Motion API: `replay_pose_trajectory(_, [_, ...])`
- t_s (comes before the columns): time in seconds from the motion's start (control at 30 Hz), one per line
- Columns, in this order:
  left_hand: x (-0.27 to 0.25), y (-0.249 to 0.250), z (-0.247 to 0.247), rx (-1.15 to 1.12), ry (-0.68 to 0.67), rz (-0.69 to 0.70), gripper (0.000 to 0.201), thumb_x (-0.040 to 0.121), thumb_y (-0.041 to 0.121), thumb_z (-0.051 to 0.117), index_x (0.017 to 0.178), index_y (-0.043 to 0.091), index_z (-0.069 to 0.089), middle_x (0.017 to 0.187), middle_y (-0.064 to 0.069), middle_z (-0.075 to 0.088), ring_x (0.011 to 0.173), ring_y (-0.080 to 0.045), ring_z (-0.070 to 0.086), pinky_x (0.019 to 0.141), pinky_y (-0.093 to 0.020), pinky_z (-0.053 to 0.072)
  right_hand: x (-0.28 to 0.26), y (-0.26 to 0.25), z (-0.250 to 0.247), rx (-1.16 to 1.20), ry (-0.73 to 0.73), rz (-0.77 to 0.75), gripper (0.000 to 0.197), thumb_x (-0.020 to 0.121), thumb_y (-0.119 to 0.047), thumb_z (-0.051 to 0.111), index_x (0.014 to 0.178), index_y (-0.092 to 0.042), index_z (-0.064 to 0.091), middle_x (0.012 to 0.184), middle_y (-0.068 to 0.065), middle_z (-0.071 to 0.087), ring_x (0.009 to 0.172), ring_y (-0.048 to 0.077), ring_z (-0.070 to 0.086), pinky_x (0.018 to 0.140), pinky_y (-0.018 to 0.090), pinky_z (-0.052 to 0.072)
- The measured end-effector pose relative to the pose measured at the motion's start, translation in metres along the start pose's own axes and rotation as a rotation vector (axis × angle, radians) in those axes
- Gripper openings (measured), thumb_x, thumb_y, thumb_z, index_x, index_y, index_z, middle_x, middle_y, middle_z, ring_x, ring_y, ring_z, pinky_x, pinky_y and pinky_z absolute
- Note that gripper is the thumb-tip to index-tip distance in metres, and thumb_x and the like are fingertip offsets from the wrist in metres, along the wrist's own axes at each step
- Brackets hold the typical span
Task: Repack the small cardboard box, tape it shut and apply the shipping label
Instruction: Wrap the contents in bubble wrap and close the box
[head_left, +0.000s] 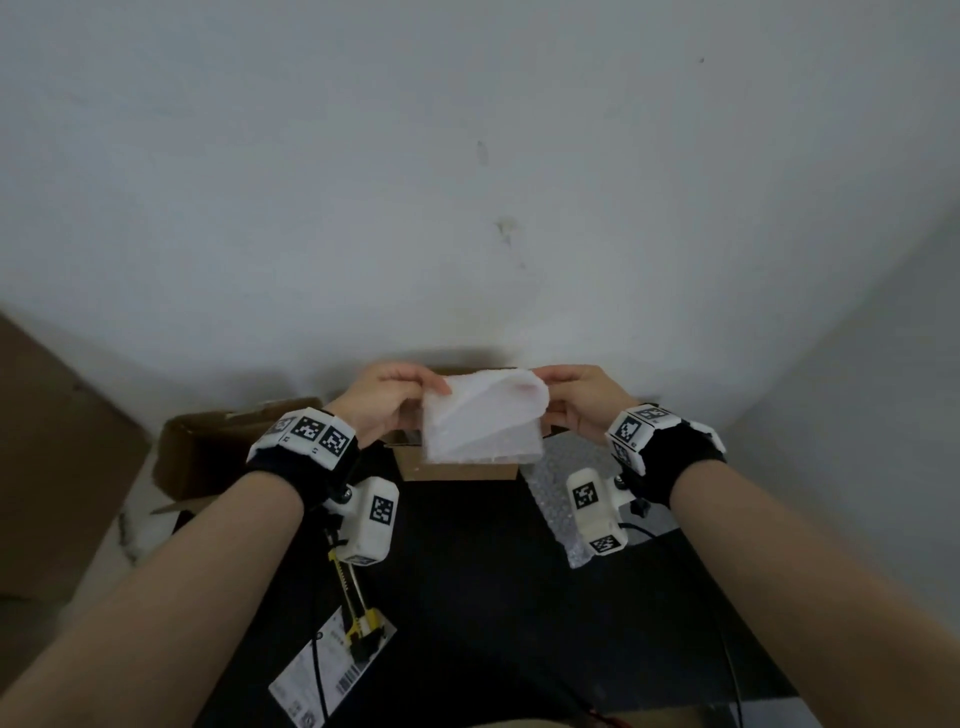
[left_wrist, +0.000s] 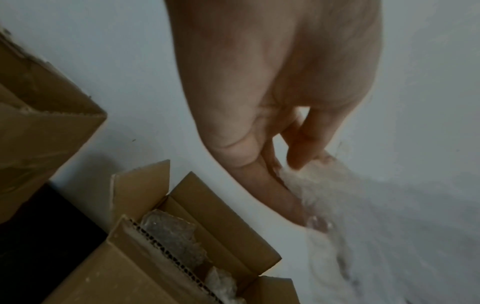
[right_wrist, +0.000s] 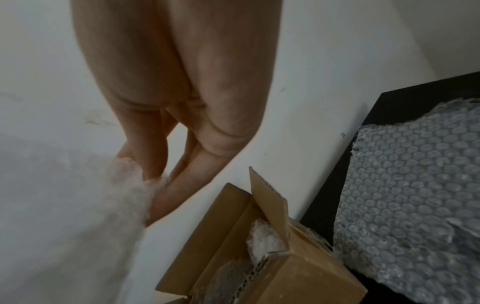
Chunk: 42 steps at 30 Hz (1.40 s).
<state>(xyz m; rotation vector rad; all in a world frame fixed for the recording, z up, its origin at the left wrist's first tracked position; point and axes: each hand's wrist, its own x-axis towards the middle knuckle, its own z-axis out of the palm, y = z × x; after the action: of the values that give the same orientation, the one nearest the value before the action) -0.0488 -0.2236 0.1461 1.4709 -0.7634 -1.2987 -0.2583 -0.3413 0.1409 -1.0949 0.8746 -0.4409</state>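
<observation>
While the black worktop sits against a plain white wall, the left hand and right hand each pinch a top corner of a white foam sheet, floppy and fuzzy-edged, held up over the open box with bubble wrap inside.

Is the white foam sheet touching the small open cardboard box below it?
Apart. In the left wrist view, the white foam sheet, pinched by the left hand, hangs beside the small open cardboard box, with bare wall showing between them.
</observation>
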Motion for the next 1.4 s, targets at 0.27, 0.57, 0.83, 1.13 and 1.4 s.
replay_pose_trajectory(0.27, [0.006, -0.004, -0.004, 0.102, 0.235, 0.053, 0.013, 0.079, -0.001, 0.069, 0.08, 0.011, 0.071, 0.092, -0.004, 0.066, 0.088, -0.017, 0.064, 0.077, -0.025, 0.057, 0.013, -0.004, 0.004, -0.043, -0.194, 0.315, 0.061, 0.085, -0.062, 0.046, 0.124, -0.016, 0.052, 0.119, 0.013, 0.063, 0.112, 0.033, 0.059, 0.096, 0.049, 0.046])
replay_pose_trajectory(0.57, [0.01, -0.016, -0.009, 0.143, 0.347, 0.144, 0.02, 0.076, -0.003, 0.072, 0.077, 0.016, 0.066, 0.096, -0.009, 0.06, 0.09, -0.024, 0.061, 0.077, -0.036, 0.057, 0.029, 0.0, 0.026, -0.047, 0.056, 0.146, 0.03, 0.084, -0.003, 0.065, 0.113, -0.001, 0.056, 0.115, 0.017, 0.063, 0.105, 0.031, 0.062, 0.094, 0.045, 0.051])
replay_pose_trajectory(0.83, [0.012, -0.044, -0.006, 0.348, 0.401, 0.17, 0.023, 0.084, 0.007, 0.065, 0.101, 0.013, 0.051, 0.104, -0.005, 0.058, 0.1, -0.02, 0.058, 0.082, -0.024, 0.048, 0.031, -0.004, 0.031, -0.148, 0.264, -0.18, 0.02, 0.083, 0.002, 0.064, 0.102, -0.002, 0.061, 0.108, 0.018, 0.065, 0.097, 0.029, 0.065, 0.085, 0.041, 0.056])
replay_pose_trajectory(1.13, [0.005, -0.083, -0.016, 0.973, 0.337, 0.143, 0.047, 0.082, 0.036, 0.067, 0.122, 0.022, 0.046, 0.122, 0.001, 0.056, 0.119, -0.02, 0.049, 0.115, -0.042, 0.018, 0.029, 0.013, 0.058, -0.816, 0.217, -0.543, 0.021, 0.078, -0.004, 0.066, 0.098, -0.01, 0.069, 0.095, 0.006, 0.068, 0.084, 0.015, 0.06, 0.076, 0.021, 0.048])
replay_pose_trajectory(1.4, [-0.004, -0.103, -0.02, 1.064, 0.307, 0.096, 0.067, 0.075, 0.047, 0.071, 0.128, 0.02, 0.041, 0.134, -0.001, 0.045, 0.131, -0.019, 0.038, 0.117, -0.039, 0.012, 0.042, 0.051, 0.089, -1.396, 0.068, -0.731, 0.025, 0.061, 0.003, 0.075, 0.083, -0.002, 0.065, 0.087, 0.014, 0.063, 0.078, 0.032, 0.063, 0.054, 0.034, 0.053])
